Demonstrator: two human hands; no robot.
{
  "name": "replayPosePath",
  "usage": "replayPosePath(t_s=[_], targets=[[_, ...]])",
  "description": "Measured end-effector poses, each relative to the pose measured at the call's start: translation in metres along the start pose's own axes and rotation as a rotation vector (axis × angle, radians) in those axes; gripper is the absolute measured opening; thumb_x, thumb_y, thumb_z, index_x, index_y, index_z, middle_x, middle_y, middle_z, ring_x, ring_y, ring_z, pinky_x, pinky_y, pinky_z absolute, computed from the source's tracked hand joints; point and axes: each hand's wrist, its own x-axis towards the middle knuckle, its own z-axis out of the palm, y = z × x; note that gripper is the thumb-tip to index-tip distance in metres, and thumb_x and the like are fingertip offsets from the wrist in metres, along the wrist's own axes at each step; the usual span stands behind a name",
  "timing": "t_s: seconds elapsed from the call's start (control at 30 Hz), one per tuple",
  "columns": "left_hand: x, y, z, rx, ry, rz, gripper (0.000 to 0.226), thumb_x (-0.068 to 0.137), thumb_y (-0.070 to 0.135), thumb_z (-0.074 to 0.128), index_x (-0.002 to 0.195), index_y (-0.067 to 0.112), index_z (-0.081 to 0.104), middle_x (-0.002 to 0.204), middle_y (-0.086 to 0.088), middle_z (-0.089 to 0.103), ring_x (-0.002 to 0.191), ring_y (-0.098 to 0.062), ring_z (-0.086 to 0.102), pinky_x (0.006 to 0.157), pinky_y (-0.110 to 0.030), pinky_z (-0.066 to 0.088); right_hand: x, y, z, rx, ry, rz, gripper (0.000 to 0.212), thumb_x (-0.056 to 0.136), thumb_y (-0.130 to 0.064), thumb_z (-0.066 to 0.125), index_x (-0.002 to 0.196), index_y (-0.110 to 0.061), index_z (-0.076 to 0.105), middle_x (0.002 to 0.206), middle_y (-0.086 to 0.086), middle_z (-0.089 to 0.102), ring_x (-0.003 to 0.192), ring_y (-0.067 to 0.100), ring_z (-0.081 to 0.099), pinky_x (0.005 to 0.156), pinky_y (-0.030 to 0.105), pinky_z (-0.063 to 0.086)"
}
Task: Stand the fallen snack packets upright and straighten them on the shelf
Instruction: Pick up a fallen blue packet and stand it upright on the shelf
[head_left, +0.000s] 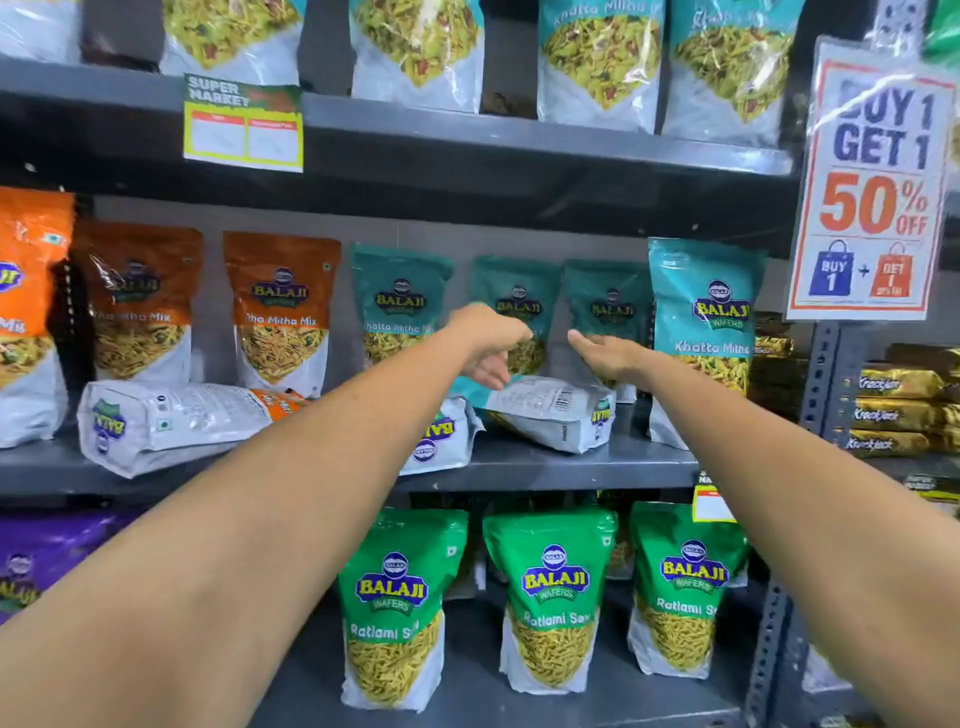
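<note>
Over the fallen teal packet on the middle shelf, the right hand hovers flat and released, while the left hand droops its fingers onto it, grasp impossible to tell.

Packets are glossy crinkled plastic film; shelf is matt grey painted metal; promo sign is plastic-sleeved paper.

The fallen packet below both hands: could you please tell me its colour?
The fallen packet is silvery white with a teal end, seen in the head view.
</note>
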Motion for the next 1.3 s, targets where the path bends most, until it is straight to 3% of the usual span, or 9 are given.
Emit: replayPosePath(t_s=[0.1, 0.33, 0.43, 0.53, 0.63, 0.77, 0.87, 0.97, 1.3], targets=[[-0.005, 0.001, 0.023, 0.051, -0.339, -0.284, 0.065, 0.097, 0.038, 0.045, 0.148, 0.005, 0.021, 0.147, -0.028, 0.036, 0.111, -0.037, 0.064, 0.036, -0.03, 0.052, -0.002, 0.013, 0.001, -0.062, -0.073, -0.009, 0.071, 0.098, -0.054, 0.016, 0.118, -0.008, 0.066, 0.137, 0.018, 0.055, 0.124, 0.035, 0.051, 0.105, 0.046, 0.042], [0.014, -0.022, 0.061, -0.257, -0.257, -0.383, 0.07, 0.094, 0.031, 0.054, 0.151, 0.013, 0.017, 0.16, -0.016, 0.004, 0.141, -0.047, 0.025, 0.083, -0.051, 0.052, 0.02, 0.051, -0.011, 0.163, -0.343, 0.173, 0.048, 0.082, -0.057, 0.06, 0.098, -0.012, 0.06, 0.09, 0.007, 0.056, 0.081, 0.025, 0.057, 0.07, 0.036, 0.051], [0.02, -0.021, 0.069, -0.356, -0.202, -0.397, 0.035, 0.092, 0.025, 0.056, 0.125, 0.017, 0.045, 0.13, -0.008, 0.039, 0.128, -0.038, 0.047, 0.099, -0.054, 0.045, 0.037, 0.066, 0.006, 0.389, -0.483, 0.297, 0.046, 0.078, -0.059, 0.061, 0.088, -0.014, 0.06, 0.083, 0.006, 0.064, 0.077, 0.022, 0.06, 0.078, 0.034, 0.051], [0.024, -0.022, 0.077, -0.402, -0.17, -0.437, 0.026, 0.087, 0.024, 0.063, 0.107, 0.007, 0.059, 0.094, -0.009, 0.06, 0.084, -0.029, 0.065, 0.078, -0.05, 0.058, 0.044, 0.075, 0.013, 0.531, -0.549, 0.335, 0.036, 0.075, -0.048, 0.061, 0.082, -0.013, 0.06, 0.077, 0.006, 0.065, 0.071, 0.023, 0.061, 0.07, 0.03, 0.052], [0.023, -0.021, 0.081, -0.461, -0.105, -0.438, 0.015, 0.085, 0.02, 0.067, 0.081, 0.007, 0.059, 0.075, -0.01, 0.061, 0.067, -0.026, 0.063, 0.05, -0.053, 0.053, 0.048, 0.079, 0.016, 0.689, -0.571, 0.3, 0.025, 0.077, -0.035, 0.057, 0.079, -0.009, 0.061, 0.069, 0.008, 0.069, 0.059, 0.023, 0.066, 0.061, 0.027, 0.055], [0.021, -0.021, 0.078, -0.465, -0.119, -0.4, 0.014, 0.084, 0.019, 0.068, 0.081, 0.008, 0.06, 0.056, -0.008, 0.069, 0.061, -0.024, 0.067, 0.065, -0.048, 0.061, 0.049, 0.086, 0.016, 0.819, -0.549, 0.252, 0.015, 0.072, -0.025, 0.061, 0.079, -0.012, 0.056, 0.071, 0.008, 0.065, 0.059, 0.024, 0.066, 0.07, 0.035, 0.056], [0.017, -0.014, 0.072, -0.447, -0.139, -0.357, 0.017, 0.083, 0.016, 0.069, 0.095, 0.009, 0.06, 0.087, -0.005, 0.068, 0.081, -0.022, 0.067, 0.089, -0.048, 0.054, 0.033, 0.086, 0.006, 0.878, -0.423, 0.177, 0.012, 0.077, -0.015, 0.06, 0.07, -0.012, 0.051, 0.051, 0.002, 0.053, 0.055, 0.019, 0.05, 0.072, 0.032, 0.051], [0.019, -0.013, 0.069, -0.397, -0.027, -0.194, 0.076, 0.074, 0.008, 0.077, 0.138, 0.011, 0.035, 0.121, 0.004, 0.046, 0.118, -0.028, 0.051, 0.092, -0.052, 0.05, 0.025, 0.088, 0.005, 0.867, -0.185, -0.017, 0.03, 0.074, -0.004, 0.069, 0.101, -0.011, 0.055, 0.073, 0.003, 0.06, 0.058, 0.017, 0.053, 0.052, 0.027, 0.049], [0.04, -0.051, 0.08, -0.402, 0.105, 0.104, 0.095, 0.064, -0.003, 0.081, 0.137, 0.027, 0.029, 0.133, -0.006, 0.047, 0.116, -0.033, 0.054, 0.086, -0.062, 0.051, 0.037, 0.11, 0.046, 0.823, -0.025, -0.285, 0.064, 0.071, 0.002, 0.076, 0.121, -0.015, 0.041, 0.103, 0.009, 0.062, 0.092, 0.024, 0.061, 0.048, 0.019, 0.05]])
